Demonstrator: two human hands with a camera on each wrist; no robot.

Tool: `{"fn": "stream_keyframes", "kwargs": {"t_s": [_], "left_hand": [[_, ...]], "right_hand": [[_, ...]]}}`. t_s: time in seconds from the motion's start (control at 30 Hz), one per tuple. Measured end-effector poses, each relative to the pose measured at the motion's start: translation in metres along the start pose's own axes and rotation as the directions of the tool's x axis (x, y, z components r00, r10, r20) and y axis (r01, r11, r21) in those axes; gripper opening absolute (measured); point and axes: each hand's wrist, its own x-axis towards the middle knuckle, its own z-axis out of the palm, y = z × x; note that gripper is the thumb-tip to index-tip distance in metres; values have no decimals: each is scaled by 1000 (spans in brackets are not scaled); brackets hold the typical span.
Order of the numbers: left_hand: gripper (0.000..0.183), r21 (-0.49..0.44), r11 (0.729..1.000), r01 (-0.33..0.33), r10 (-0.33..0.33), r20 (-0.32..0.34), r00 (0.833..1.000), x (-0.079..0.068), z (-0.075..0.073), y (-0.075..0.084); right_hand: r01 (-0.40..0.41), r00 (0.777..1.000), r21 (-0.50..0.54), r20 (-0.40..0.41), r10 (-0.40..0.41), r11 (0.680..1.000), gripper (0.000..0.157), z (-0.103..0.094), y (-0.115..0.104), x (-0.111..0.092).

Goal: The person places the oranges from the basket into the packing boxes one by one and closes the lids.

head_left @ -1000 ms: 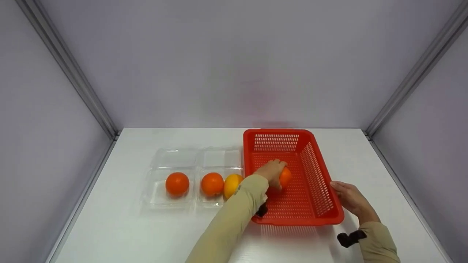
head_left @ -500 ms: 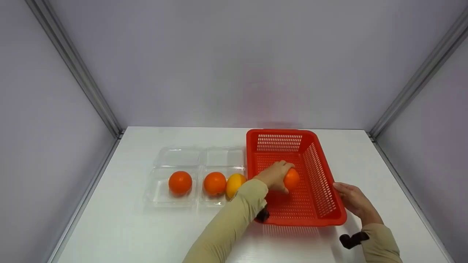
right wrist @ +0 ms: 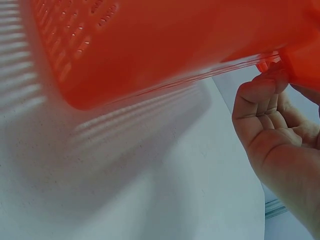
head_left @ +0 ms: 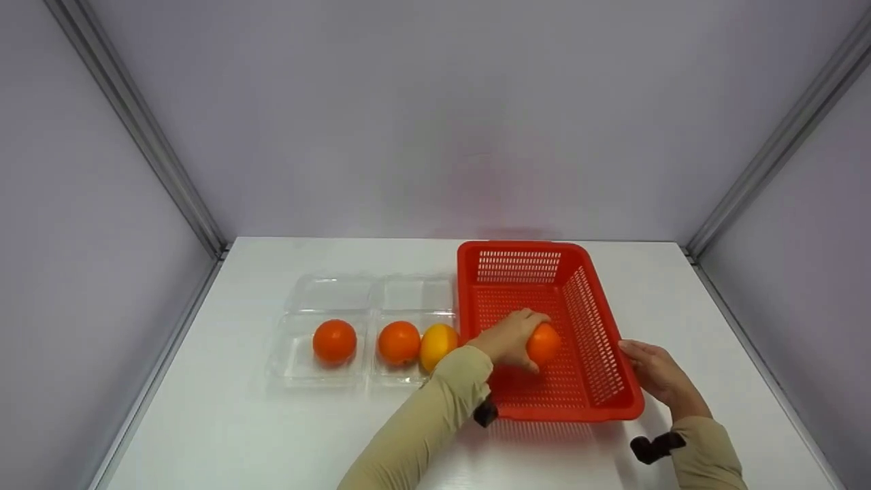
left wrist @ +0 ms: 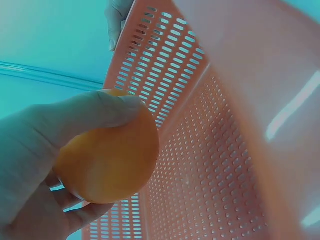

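In the head view my left hand [head_left: 509, 339] reaches into the red perforated plastic basket [head_left: 544, 414] and holds an orange [head_left: 544, 345]. Thumb and fingers lie round the fruit in the left wrist view, where the orange [left wrist: 117, 160] appears over the basket's holed wall [left wrist: 160, 55]. On the basket's right side, my right hand [head_left: 657, 378] pinches the rim between thumb and fingers. From below, the right wrist view has the right hand [right wrist: 280, 130] with its fingertips against the rim; part of the thumb is out of frame.
Left of the basket lies an open clear plastic clamshell box [head_left: 299, 371] with two compartments. One orange [head_left: 334, 341] sits in the left compartment. A second orange [head_left: 399, 343] and a yellow, lemon-like fruit [head_left: 438, 346] share the right one. Panels enclose the white table [head_left: 258, 435].
My left hand and the orange have shifted rightward inside the basket, then a little toward me. The right hand keeps its place on the rim. The head view has shifted slightly.
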Motion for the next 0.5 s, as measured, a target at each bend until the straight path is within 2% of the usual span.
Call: {"fn": "stream_keyframes", "kwargs": {"t_s": [0.23,0.5], "left_hand": [[81,-44,999,-11,11,-8,1000,-4,1,-1],[78,-93,995,-26,24,-20,1000,-6,-8,4]], "right_hand": [[1,1000,-6,0,-1,1000,22,0,0,0],[-8,1000,18,-5,8,1000,23,1,0,-1]]}}
